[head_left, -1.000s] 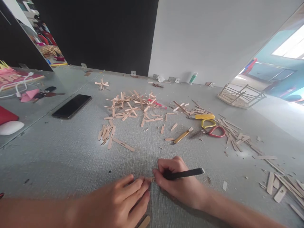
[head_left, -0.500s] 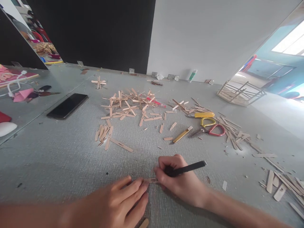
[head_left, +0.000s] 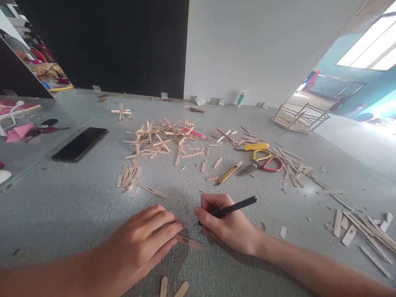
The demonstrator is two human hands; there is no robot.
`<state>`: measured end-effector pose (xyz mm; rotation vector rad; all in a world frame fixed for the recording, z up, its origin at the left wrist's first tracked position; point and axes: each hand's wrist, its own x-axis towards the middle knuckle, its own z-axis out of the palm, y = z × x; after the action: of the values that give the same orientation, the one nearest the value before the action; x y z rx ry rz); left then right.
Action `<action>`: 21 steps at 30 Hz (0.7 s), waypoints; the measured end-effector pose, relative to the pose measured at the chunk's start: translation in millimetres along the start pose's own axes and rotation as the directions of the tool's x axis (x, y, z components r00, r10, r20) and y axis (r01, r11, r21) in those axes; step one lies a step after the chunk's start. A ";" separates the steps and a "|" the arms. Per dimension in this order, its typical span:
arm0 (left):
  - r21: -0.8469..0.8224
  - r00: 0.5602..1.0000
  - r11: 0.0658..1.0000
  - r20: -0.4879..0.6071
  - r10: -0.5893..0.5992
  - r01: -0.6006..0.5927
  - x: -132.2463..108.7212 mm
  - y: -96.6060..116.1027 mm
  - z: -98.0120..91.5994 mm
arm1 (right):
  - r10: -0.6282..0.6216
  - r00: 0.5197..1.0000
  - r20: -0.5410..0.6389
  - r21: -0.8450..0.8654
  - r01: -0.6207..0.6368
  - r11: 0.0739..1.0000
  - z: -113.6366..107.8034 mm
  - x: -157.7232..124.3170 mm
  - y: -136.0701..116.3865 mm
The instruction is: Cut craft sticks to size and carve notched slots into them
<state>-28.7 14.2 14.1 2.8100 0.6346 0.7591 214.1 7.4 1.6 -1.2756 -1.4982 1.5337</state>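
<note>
A flat wooden stick [head_left: 193,243] with dark markings lies on the grey table, its left end under the fingertips of my left hand [head_left: 148,241]. Those fingers are bent and close together on that end. My right hand [head_left: 227,222] is closed around a black pen [head_left: 238,207], whose tip points down left, just above the stick and apart from it. Two more sticks [head_left: 163,286] lie at the bottom edge. Left of centre, beyond my left hand, is another stick with a marking [head_left: 153,191].
Farther back lie a heap of crossed sticks [head_left: 161,138], a phone [head_left: 80,144], scissors [head_left: 272,164], a yellow cutter [head_left: 256,146] and a gold-coloured tool [head_left: 229,173]. A stick frame [head_left: 301,117] stands back right. Loose sticks [head_left: 349,235] cover the right side.
My right hand and pen have lifted off the stick. The stick is now tilted and more of it shows. The whole view has shifted slightly, and two sticks show at the bottom.
</note>
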 end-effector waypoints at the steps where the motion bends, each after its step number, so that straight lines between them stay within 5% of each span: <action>1: 0.003 1.000 1.000 0.015 -0.018 0.018 0.8 0.0 1.4 | -0.004 1.000 0.002 -0.013 0.004 1.000 0.0 0.0 0.1; 9: -0.018 0.998 1.000 -0.057 0.014 -0.015 4.6 -3.3 2.7 | -0.029 1.000 0.005 -0.020 0.029 0.999 3.0 -0.2 0.7; 12: 0.015 0.996 0.999 -0.073 0.046 -0.045 3.9 -5.6 4.9 | -0.089 0.996 0.015 -0.186 0.091 0.978 1.5 -0.1 -3.4; 17: 0.083 0.991 0.990 -0.058 0.119 -0.114 5.0 -9.5 6.9 | -0.333 0.943 -0.006 -0.567 0.271 0.778 -20.5 4.9 -10.8; 21: 0.038 0.991 0.996 -0.105 0.083 -0.079 4.3 -8.3 9.2 | -0.374 0.927 -0.026 -0.759 0.225 0.611 -46.8 11.8 -11.1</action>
<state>-23.7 23.2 5.9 2.8571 0.5573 0.9273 251.6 36.6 15.5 -1.4265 -2.1898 0.5226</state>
